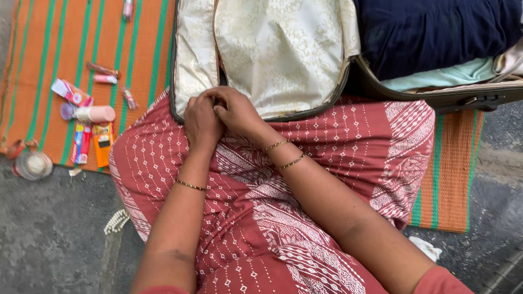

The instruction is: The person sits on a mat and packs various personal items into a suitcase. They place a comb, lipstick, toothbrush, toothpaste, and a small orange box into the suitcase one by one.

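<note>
An open suitcase lies across my lap, and its cream patterned lid lining point(283, 49) faces me. My left hand point(201, 122) and my right hand point(238, 111) meet at the lid's lower left edge point(180, 117). Their fingers are curled and pressed together there. They pinch the dark rim beside a slit in the lining. What lies between the fingertips is hidden. Thin gold bangles sit on both wrists. My red patterned garment point(305, 179) covers my knees under the case.
Folded navy cloth point(436, 30) and a mint cloth point(441, 76) fill the suitcase body at the right. On the orange and green striped mat point(54, 43) lie several small tubes and packets, including a pink tube point(93, 114). A glass jar point(32, 164) and white beads point(116, 222) rest on the grey floor.
</note>
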